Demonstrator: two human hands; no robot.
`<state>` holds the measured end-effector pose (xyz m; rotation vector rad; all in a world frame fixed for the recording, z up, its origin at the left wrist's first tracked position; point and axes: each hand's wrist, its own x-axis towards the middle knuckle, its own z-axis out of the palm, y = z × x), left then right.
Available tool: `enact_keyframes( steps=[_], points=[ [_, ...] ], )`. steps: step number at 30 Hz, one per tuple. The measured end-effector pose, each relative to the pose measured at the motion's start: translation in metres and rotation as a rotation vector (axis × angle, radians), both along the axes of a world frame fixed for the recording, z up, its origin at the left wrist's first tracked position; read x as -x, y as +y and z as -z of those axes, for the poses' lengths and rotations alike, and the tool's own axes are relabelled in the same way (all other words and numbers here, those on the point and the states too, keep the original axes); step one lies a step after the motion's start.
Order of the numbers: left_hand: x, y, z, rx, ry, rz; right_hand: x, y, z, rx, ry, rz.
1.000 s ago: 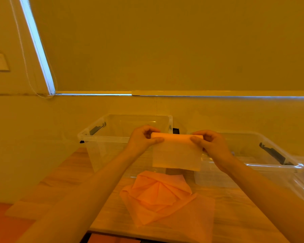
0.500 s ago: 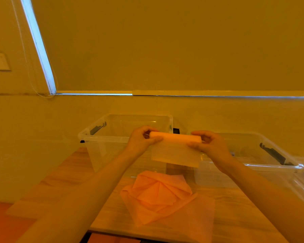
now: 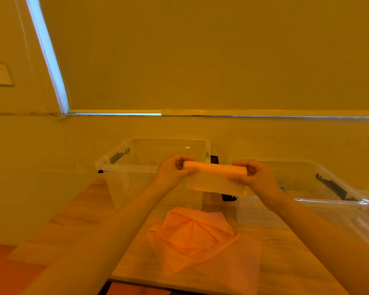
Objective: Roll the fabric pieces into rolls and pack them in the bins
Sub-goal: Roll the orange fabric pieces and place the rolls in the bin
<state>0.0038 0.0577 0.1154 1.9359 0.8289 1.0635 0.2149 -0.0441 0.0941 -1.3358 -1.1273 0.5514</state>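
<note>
The left hand (image 3: pixel 173 171) has its fingers curled over the top of one end of a partly rolled fabric piece (image 3: pixel 215 176) with the thumb pressed underneath, and the right hand (image 3: pixel 254 177) pinches the other end the same way, fingers above and thumb below. Between them the roll lies level in the air, a tight pale orange tube with a short thin flap of unrolled cloth hanging below it, translucent enough that the bin wall shows faintly through. It is held above the gap between two clear plastic bins: the left bin (image 3: pixel 124 167) behind the left hand, the right bin (image 3: pixel 328 201) beyond the right wrist, both with dark latch handles and nothing plainly visible inside. On the wooden table (image 3: pixel 73 220) nearer the person lies a loose heap of orange fabric (image 3: pixel 192 235), creased and folded over itself. No writing or label can be read anywhere; a pale wall switch (image 3: pixel 1 74) sits at far left.
</note>
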Motion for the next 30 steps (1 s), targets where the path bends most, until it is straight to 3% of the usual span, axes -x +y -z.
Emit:
enact_keyframes(
  steps=[8,15,21,30],
  points=[
    [0.0006,-0.0002,0.0021,0.069,-0.026,0.004,0.0038,0.0001,-0.0006,-0.012,-0.036,0.044],
    [0.0023,0.0024,0.0035,-0.005,0.080,0.012,0.0049,0.0025,-0.0005,0.001,-0.057,0.093],
    [0.0019,0.0010,0.0046,0.019,0.071,-0.004,0.0026,0.0020,-0.0049,-0.023,0.044,0.036],
    [0.0010,0.0018,0.0049,-0.029,0.113,0.000,0.0044,0.0017,-0.0058,-0.019,-0.047,0.096]
  ],
)
